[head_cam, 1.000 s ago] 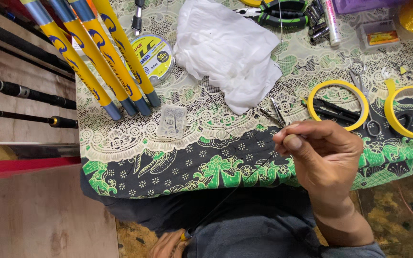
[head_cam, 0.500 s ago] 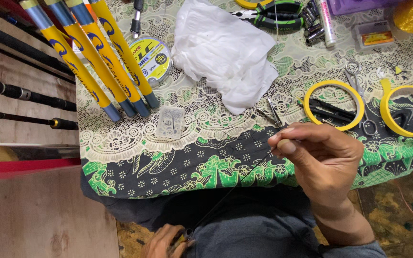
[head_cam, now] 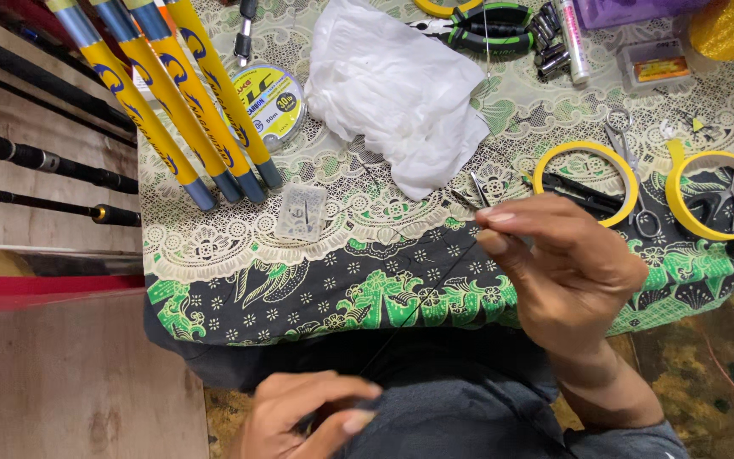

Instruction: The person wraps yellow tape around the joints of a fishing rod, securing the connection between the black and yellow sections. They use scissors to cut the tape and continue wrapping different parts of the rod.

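One thin dark line (head_cam: 422,308) is stretched taut between both hands, running on a slant from the lower middle of the view up to the right, above the front edge of the worktop (head_cam: 214,280). Its upper end is pinched by the right hand (head_cam: 567,272), thumb and forefinger pressed together on it just in front of the small tweezers (head_cam: 473,191). Its lower end is gripped by the left hand (head_cam: 299,416), fingers curled shut around it low over the lap; what else may be held in that fist cannot be told. The line is drawn tight, but no knot, hook or fitting can be made out on it, so the work is judged to be at an early or middle stage, with tying or finishing not yet shown.

Just beyond the right hand, two yellow tape rolls (head_cam: 588,183) are laid on the patterned cloth, with scissors (head_cam: 630,178) between them. A crumpled white cloth (head_cam: 397,89) is spread at the middle of the worktop. A small clear packet (head_cam: 302,212) is seen near its left, and a round line spool (head_cam: 272,102) lies behind that. Four yellow-and-blue rod sections (head_cam: 189,110) are leaned across the left corner. Green-handled pliers (head_cam: 490,24) are parked at the far edge.
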